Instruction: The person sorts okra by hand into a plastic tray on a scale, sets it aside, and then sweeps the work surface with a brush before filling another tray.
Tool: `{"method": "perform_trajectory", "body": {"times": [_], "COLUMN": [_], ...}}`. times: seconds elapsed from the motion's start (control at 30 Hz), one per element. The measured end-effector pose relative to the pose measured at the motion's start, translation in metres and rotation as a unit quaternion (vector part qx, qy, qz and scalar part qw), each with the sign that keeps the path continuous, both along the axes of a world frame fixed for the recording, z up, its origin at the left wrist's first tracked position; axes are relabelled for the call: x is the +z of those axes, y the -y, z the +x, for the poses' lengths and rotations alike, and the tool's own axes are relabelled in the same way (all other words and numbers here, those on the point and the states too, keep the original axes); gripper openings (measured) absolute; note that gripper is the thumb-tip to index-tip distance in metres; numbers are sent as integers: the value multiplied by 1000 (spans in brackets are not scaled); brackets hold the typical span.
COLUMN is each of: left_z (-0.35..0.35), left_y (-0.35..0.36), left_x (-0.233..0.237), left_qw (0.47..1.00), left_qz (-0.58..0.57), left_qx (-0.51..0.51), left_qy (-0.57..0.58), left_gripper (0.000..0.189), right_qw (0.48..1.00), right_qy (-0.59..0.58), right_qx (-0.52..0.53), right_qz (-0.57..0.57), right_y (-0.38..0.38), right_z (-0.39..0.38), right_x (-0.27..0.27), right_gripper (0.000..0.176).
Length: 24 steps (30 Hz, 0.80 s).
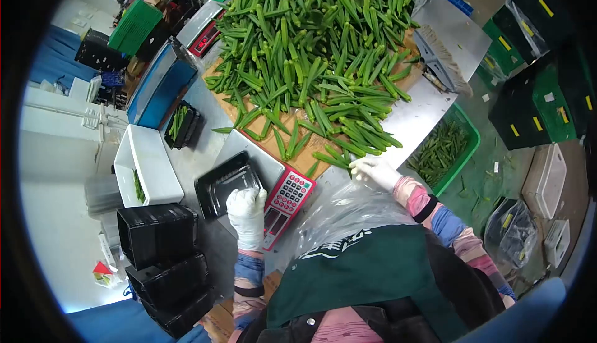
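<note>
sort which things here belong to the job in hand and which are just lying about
In use: okra pile, black tray, scale, left hand, right hand.
Lying about: stacked black trays, white tub, green basket, blue box.

A glossy black plastic tray (217, 184) and red, white-keyed scale (289, 199) flank the white-gloved left hand (245, 209), with bright green okra pods (311, 51) beyond.

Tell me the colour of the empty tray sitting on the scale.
The tray is glossy black, clearest in the head view, beside the left hand.
</note>
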<state>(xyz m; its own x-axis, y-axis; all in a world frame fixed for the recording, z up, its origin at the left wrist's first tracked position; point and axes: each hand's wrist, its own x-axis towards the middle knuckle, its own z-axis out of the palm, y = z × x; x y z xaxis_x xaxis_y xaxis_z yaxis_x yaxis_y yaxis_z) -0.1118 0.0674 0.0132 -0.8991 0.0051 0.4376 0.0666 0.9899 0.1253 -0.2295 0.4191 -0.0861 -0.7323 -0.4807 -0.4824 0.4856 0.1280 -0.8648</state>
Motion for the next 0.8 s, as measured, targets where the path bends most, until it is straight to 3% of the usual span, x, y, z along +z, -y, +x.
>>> {"method": "perform_trajectory", "body": {"times": [0.03,0.13,0.27,0.37,0.47,0.5,0.57,0.67,0.73,0.8], "left_z": [7,6,-26,-64,-88,-88,-80,-46,-18,-13], "left_y": [-8,-46,-79,-104,-110,-102,-73,-18,8,5], "left_x": [3,31,30,9,20,26,23,13,4,0], "left_qw": [999,998,995,988,992,994,997,989,970,964], "left_qz": [51,42,98,114,80,80,66,-31,-50,-72], "left_qx": [-3,56,-17,-102,-94,-48,30,148,209,225], "left_qy": [13,-8,17,23,24,53,-9,-3,112,121], "left_gripper": [35,48,40,38,44,43,33,24,33,40], "right_qw": [1000,984,929,906,846,842,835,899,913,897], "right_qy": [-3,-90,-213,-330,-410,-410,-408,-333,-316,-326], "right_qx": [-9,-72,-152,-131,-56,-45,-26,-64,-111,-98], "right_qz": [0,137,260,228,336,347,367,278,235,282], "right_y": [-9,-38,-66,-51,-24,-21,-16,-34,-57,-96], "right_z": [-2,-21,-49,-78,-102,-108,-119,-127,-121,-101], "right_x": [-1,11,-56,-60,-38,-40,-44,-56,-51,-46], "right_gripper": [25,26,24,29,33,34,35,32,30,30]}}
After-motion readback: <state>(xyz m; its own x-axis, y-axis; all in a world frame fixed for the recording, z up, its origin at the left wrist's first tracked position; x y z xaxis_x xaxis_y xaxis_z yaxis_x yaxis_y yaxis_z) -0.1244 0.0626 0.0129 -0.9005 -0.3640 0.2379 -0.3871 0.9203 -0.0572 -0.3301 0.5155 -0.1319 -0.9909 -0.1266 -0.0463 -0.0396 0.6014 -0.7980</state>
